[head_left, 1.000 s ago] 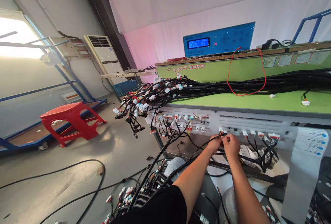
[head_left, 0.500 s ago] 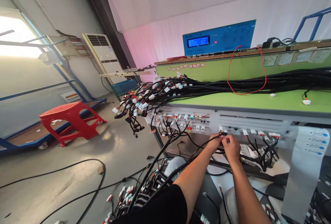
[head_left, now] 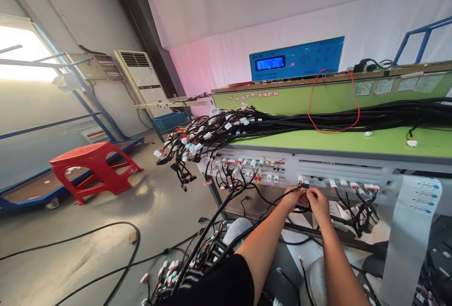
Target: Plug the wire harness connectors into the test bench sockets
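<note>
Both my hands meet at the white socket panel (head_left: 339, 170) along the front of the green test bench (head_left: 353, 141). My left hand (head_left: 292, 197) and my right hand (head_left: 317, 200) are closed in a pinch on a small black connector (head_left: 304, 185) at a socket. A black wire from that connector runs down to the left toward my lap. A thick bundle of black wire harness (head_left: 318, 120) lies along the bench top, and its many white and red plugs (head_left: 190, 143) fan out over the left end.
A blue tester with a lit display (head_left: 296, 59) stands on the upper shelf, with a red wire loop (head_left: 332, 103) below it. A red plastic stool (head_left: 93, 167), black floor cables (head_left: 116, 259) and an air-conditioning unit (head_left: 141, 77) are at left. A printed sheet (head_left: 409, 230) hangs at right.
The view has dipped slightly and shifted. My hands stay pinched together on the connector at the same socket, moving only a little.
</note>
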Action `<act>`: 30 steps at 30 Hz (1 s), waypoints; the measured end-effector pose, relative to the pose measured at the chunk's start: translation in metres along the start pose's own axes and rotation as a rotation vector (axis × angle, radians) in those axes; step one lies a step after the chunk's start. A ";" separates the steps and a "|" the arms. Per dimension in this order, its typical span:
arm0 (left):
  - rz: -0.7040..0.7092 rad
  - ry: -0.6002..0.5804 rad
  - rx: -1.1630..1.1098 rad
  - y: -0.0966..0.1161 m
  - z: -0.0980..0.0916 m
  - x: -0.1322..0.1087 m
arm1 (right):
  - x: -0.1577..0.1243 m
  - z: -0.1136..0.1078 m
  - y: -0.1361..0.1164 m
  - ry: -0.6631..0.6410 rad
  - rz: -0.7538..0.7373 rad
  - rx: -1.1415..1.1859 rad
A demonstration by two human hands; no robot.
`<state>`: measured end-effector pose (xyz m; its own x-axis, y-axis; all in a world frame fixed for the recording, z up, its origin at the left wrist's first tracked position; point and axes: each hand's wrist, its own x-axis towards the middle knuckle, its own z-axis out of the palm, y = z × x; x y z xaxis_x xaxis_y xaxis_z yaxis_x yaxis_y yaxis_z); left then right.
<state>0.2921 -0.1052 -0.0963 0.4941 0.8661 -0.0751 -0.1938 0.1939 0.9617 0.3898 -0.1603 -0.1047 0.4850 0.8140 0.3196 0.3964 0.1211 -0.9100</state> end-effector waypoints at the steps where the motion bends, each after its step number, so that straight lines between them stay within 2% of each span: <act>1: -0.004 -0.007 -0.003 -0.001 0.000 0.000 | 0.000 -0.001 0.002 -0.024 -0.001 0.030; 6: -0.018 -0.055 -0.049 0.000 -0.003 -0.003 | 0.002 -0.004 0.007 -0.077 -0.011 0.125; 11: -0.002 -0.122 -0.219 0.002 -0.005 -0.008 | 0.002 -0.002 0.007 -0.084 -0.022 0.093; 17: 0.019 0.056 -0.214 0.002 0.005 -0.009 | 0.001 0.008 -0.005 0.121 -0.124 -0.134; 20: 0.037 0.129 -0.183 0.005 0.010 -0.011 | 0.002 0.012 -0.010 0.184 -0.170 -0.234; 25: 0.031 0.181 -0.146 0.007 0.013 -0.011 | 0.004 0.017 -0.012 0.247 -0.227 -0.342; 30: 0.027 0.184 -0.127 0.011 0.015 -0.014 | 0.001 0.014 -0.011 0.225 -0.265 -0.364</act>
<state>0.2956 -0.1223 -0.0806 0.3264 0.9391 -0.1077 -0.3160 0.2158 0.9239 0.3746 -0.1528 -0.0979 0.4709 0.6344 0.6130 0.7558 0.0682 -0.6512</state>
